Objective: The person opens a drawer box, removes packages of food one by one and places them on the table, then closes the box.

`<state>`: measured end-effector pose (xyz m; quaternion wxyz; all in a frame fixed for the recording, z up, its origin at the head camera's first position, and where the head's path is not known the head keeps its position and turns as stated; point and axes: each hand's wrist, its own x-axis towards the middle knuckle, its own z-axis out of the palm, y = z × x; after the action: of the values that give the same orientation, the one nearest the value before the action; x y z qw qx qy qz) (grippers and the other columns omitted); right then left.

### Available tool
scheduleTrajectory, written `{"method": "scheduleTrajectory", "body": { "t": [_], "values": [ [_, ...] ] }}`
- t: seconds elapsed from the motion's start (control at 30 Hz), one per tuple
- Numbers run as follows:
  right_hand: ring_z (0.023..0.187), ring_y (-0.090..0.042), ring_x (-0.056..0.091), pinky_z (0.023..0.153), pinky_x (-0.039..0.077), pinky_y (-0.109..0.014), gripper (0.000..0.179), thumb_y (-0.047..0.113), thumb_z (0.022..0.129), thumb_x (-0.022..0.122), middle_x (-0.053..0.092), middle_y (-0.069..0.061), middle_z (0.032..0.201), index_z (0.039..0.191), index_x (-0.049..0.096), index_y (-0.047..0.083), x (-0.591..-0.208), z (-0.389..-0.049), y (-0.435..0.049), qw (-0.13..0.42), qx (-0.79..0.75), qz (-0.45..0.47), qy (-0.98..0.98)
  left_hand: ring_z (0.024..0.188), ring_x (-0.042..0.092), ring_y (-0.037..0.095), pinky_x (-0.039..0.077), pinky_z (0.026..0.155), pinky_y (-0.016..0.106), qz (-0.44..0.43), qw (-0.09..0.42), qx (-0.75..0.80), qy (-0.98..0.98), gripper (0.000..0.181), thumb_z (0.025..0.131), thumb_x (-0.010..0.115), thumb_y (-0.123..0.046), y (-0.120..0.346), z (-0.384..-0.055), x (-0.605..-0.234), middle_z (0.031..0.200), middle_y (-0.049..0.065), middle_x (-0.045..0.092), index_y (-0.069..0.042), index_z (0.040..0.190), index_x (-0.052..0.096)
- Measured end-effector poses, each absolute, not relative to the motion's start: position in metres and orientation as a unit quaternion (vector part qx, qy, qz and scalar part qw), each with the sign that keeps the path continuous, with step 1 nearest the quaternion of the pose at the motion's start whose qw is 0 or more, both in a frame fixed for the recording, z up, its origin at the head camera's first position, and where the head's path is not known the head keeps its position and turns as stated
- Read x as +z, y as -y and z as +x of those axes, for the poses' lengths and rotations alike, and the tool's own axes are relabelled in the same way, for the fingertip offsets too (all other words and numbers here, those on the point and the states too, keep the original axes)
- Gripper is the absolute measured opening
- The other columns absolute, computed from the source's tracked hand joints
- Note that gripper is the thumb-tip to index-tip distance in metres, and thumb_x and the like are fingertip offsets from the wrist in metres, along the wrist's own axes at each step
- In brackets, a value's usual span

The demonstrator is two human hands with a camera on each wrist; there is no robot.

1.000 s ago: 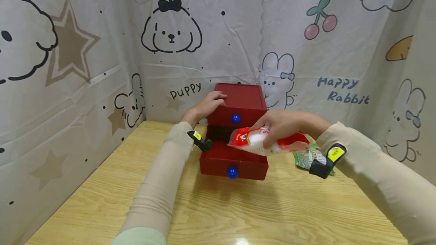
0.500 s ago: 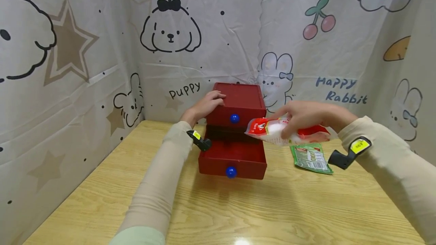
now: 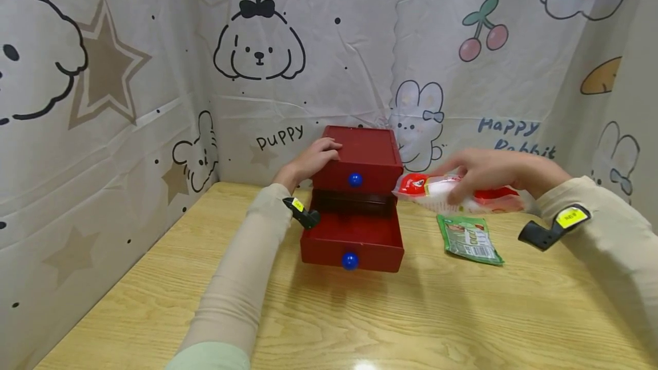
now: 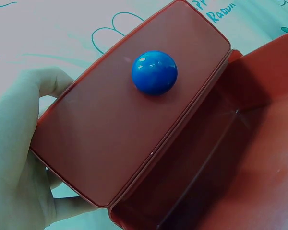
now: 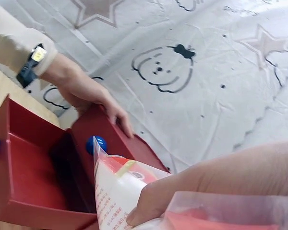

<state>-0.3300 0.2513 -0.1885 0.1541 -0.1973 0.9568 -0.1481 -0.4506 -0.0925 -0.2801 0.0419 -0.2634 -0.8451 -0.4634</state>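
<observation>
A red two-drawer cabinet (image 3: 367, 147) with blue knobs stands on the wooden table; its lower drawer (image 3: 329, 253) is pulled out and its inside looks bare. My left hand (image 3: 310, 160) grips the cabinet's upper left corner, fingers bent over the top and against the side in the left wrist view. To the right of the cabinet, my right hand (image 3: 488, 173) holds a red and white plastic packet (image 3: 437, 190) from above, raised over the table. The right wrist view shows the thumb pressed on this packet (image 5: 113, 194), whose contents I cannot tell.
A green packet (image 3: 470, 238) lies flat on the table (image 3: 329, 324), right of the open drawer and below the right hand. Printed cloth (image 3: 329, 39) hangs behind the cabinet and along the left side.
My right hand has carried the red and white packet from above the open drawer to the right, uncovering the drawer's inside and the green packet. My left hand has stayed on the cabinet.
</observation>
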Motion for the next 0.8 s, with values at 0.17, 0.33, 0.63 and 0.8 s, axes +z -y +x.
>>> {"method": "scheduleTrajectory", "body": {
  "t": [0.17,0.33,0.63,0.8],
  "values": [
    [0.115,-0.039,0.053,0.086,0.052,-0.053,0.068,0.030,0.088,0.080,0.062,-0.017,0.130,0.147,0.057,0.005,-0.192,-0.335,-0.270,0.113,-0.161,-0.172,-0.965,0.148,0.030,0.027,0.025,0.119,0.035,-0.267,0.041,-0.464,0.844,0.043,0.101,0.051,-0.015,0.091,-0.451,-0.281,0.159,0.016,0.038,0.002,0.140,0.061],
    [0.111,-0.041,0.052,0.082,0.052,-0.050,0.071,0.032,0.088,0.080,0.061,-0.021,0.125,0.146,0.055,0.000,-0.198,-0.341,-0.283,0.080,-0.177,-0.137,-0.971,0.149,0.029,0.026,0.024,0.119,0.034,-0.268,0.050,-0.464,0.843,0.043,0.100,0.051,-0.014,0.091,-0.452,-0.281,0.158,0.017,0.039,0.003,0.139,0.061],
    [0.096,-0.036,0.059,0.067,0.056,-0.038,0.078,0.037,0.088,0.079,0.055,-0.030,0.125,0.150,0.048,0.000,-0.212,-0.351,-0.301,0.054,-0.207,-0.068,-0.974,0.148,0.030,0.026,0.025,0.119,0.035,-0.267,0.050,-0.465,0.843,0.042,0.101,0.051,-0.014,0.091,-0.451,-0.281,0.158,0.017,0.040,0.003,0.138,0.062],
    [0.095,-0.038,0.059,0.067,0.056,-0.037,0.083,0.039,0.089,0.077,0.053,-0.032,0.125,0.153,0.042,-0.001,-0.217,-0.356,-0.311,0.055,-0.207,-0.044,-0.976,0.147,0.031,0.027,0.026,0.118,0.035,-0.272,0.046,-0.472,0.837,0.043,0.100,0.051,-0.014,0.092,-0.454,-0.283,0.157,0.017,0.040,0.004,0.138,0.062]
  ]
}}
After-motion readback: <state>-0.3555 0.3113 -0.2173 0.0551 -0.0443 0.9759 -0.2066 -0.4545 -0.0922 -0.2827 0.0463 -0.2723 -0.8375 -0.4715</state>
